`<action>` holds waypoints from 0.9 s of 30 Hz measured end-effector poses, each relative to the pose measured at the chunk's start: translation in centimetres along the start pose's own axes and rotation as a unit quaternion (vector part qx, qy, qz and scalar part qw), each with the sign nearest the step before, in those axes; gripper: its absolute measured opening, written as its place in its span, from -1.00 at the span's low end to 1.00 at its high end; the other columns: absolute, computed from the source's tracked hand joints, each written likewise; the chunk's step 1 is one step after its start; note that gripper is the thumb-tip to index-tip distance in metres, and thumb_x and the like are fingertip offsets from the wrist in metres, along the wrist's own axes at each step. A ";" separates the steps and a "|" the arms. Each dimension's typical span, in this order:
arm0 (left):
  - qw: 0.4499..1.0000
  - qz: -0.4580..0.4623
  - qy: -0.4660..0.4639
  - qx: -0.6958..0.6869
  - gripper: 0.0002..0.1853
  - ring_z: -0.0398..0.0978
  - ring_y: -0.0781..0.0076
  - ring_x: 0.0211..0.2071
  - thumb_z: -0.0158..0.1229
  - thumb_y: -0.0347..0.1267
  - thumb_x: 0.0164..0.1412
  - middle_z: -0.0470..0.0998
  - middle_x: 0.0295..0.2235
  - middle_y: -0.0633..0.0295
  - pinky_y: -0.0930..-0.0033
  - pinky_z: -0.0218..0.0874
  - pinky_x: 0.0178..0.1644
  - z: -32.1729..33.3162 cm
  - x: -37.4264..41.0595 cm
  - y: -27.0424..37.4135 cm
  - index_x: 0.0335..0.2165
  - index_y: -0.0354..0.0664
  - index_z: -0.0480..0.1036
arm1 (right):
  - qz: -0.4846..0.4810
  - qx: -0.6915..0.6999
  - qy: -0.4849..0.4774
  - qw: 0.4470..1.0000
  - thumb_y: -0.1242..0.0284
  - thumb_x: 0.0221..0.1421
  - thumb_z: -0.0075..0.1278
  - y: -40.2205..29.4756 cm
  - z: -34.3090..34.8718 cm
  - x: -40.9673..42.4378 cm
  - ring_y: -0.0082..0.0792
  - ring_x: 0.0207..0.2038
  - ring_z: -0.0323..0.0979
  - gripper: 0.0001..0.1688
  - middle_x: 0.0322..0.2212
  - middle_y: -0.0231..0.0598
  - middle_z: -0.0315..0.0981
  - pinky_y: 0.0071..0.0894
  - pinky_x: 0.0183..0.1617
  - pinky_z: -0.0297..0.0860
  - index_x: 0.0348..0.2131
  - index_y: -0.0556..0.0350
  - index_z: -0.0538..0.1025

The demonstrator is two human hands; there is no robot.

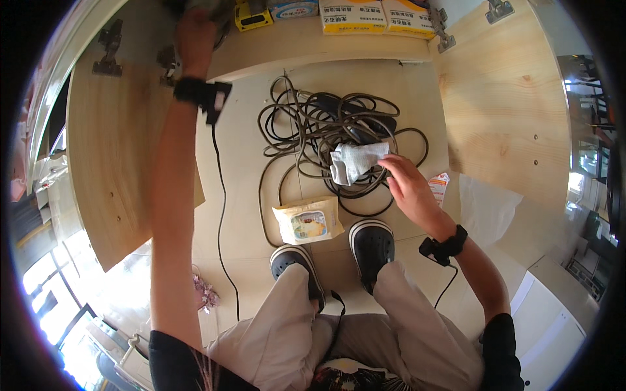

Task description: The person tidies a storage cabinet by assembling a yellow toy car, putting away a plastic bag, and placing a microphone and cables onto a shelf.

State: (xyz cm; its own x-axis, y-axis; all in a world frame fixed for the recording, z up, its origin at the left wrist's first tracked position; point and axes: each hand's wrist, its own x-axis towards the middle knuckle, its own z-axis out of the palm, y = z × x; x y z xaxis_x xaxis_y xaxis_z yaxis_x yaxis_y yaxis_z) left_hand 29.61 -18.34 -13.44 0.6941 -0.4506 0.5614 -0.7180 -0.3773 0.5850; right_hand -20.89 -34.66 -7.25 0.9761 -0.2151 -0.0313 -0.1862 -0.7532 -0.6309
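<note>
My left hand (196, 36) reaches into the upper left of the cabinet, by dark cables; its fingers are blurred and partly hidden, so what it grips cannot be told. At the centre right, my right hand (408, 188) has its fingertips at the right edge of a grey-white cloth (357, 161). That cloth lies crumpled on a tangled heap of dark cable (313, 132), in which black adapter-like parts (376, 119) show. Nearer my feet lies a cream soft pack of wipes (309, 225) with a resealable lid.
Open wooden doors stand left (110, 161) and right (503, 107). A shelf (303, 51) holds yellow-and-white tissue boxes (353, 17) and a yellow package (252, 17). Clear plastic (489, 207) lies at the right. A thin cable (222, 195) trails from my left wristband.
</note>
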 end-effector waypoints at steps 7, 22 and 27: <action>0.978 -0.124 -0.167 -0.004 -0.85 0.41 0.38 -0.46 0.05 -0.49 0.17 0.48 -0.43 0.16 0.42 0.26 -0.38 -8.5 -16.5 20.5 -0.25 -0.25 0.41 | -0.120 -0.030 -0.082 0.989 0.38 0.00 0.10 -0.2 4.4 -1.2 -0.25 -0.41 0.40 -0.77 -0.45 -0.25 0.32 -0.30 -0.37 0.36 -0.50 0.15 0.39; 0.861 -0.321 -0.395 0.018 -0.95 0.46 0.01 -0.52 0.04 -0.48 0.08 0.48 -0.56 0.00 0.16 0.26 -0.44 -17.5 -35.0 19.1 -0.45 -0.25 0.39 | 0.207 -0.195 0.112 0.952 0.59 -0.08 0.09 9.6 -0.2 -10.1 0.12 0.07 0.13 -0.34 0.00 0.19 0.13 -0.07 0.09 0.19 0.05 0.15 0.23; 0.864 -0.316 -0.388 0.053 -0.95 0.45 -0.03 -0.52 0.04 -0.47 0.09 0.47 -0.58 -0.02 0.13 0.26 -0.44 -17.2 -33.9 19.9 -0.45 -0.24 0.40 | 0.136 -0.214 -0.008 0.967 0.60 -0.14 0.09 13.6 -1.6 -10.0 0.09 -0.06 0.28 -0.66 -0.17 0.03 0.31 -0.09 -0.02 0.29 -0.25 0.16 0.45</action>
State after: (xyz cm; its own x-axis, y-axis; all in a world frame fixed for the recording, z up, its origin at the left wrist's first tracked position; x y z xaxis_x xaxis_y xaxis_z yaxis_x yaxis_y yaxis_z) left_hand -7.31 3.29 -10.73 0.7356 -0.5181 -0.4365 -0.2372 -0.8005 0.5505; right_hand -33.33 -43.74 -14.25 0.8854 -0.4346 -0.1650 -0.4625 -0.8589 -0.2198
